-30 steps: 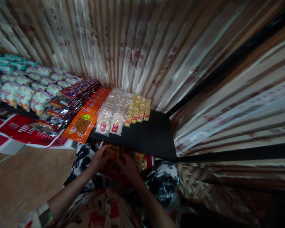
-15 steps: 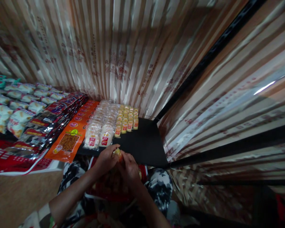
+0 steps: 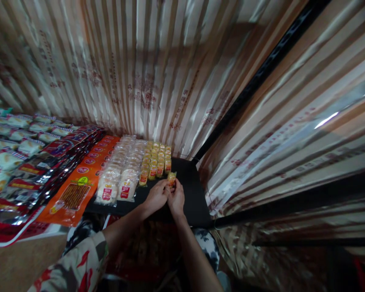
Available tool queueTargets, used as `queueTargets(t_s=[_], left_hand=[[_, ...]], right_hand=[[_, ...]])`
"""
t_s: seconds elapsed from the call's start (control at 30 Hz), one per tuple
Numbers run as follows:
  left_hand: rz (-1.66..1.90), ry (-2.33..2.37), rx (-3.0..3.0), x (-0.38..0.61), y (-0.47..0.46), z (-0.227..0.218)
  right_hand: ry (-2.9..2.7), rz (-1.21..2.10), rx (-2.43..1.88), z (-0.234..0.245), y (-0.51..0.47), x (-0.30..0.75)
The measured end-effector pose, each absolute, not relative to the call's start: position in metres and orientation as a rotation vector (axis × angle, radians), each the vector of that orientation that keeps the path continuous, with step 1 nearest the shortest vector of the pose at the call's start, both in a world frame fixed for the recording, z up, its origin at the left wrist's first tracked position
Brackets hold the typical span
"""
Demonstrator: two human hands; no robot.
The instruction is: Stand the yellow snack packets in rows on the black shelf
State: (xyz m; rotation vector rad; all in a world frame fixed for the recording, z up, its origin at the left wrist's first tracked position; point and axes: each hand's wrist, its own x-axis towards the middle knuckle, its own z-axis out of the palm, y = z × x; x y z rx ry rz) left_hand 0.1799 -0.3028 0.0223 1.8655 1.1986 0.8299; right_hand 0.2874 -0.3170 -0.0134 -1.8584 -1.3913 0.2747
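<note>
A small yellow wrapped snack packet [image 3: 172,177] is held upright between my two hands, over the black tabletop. My left hand [image 3: 157,195] closes on its lower left side, and my right hand [image 3: 176,198] pinches it from the right. Just beyond and to the left of my fingers stand rows of matching yellow snack packets [image 3: 153,168] with red labels. Beside those lie two rows of clear-wrapped white rice crackers [image 3: 128,184]. The held packet's lower part is covered by my fingers.
The black table [image 3: 196,198] ends at a dark post [image 3: 231,109] against a striped sheet wall [image 3: 158,61]. Leftward lie an orange snack bag [image 3: 79,190], dark shiny bags [image 3: 27,182] and white packets [image 3: 6,162]. A red container [image 3: 124,267] sits below in shadow, between my knees.
Both hands have moved forward and right with the yellow snack packet, from above the red container to over the tabletop in front of the packet rows. The view has shifted slightly.
</note>
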Motion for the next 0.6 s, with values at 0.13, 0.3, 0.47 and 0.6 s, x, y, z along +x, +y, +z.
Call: queueTargets(t_s=[0.13,0.3,0.47,0.6], left_hand=[[0.720,1.251,1.868,0.191,-0.286,0.022],[0.671,1.308,1.862,0.196,-0.272,0.019],[0.663,1.322,1.849,0.194,-0.264,0.014],[0.688,1.312,1.846,0.192,-0.262,0.011]], right_hand=[[-1.366,0.289,-1.894,-0.018,-0.293,0.293],[-1.367,0.351,-1.945,-0.016,-0.274,0.295],[-1.377,0.386,-1.883,-0.022,-0.267,0.294],[-1.355,0.387,-1.753,-0.030,-0.269,0.293]])
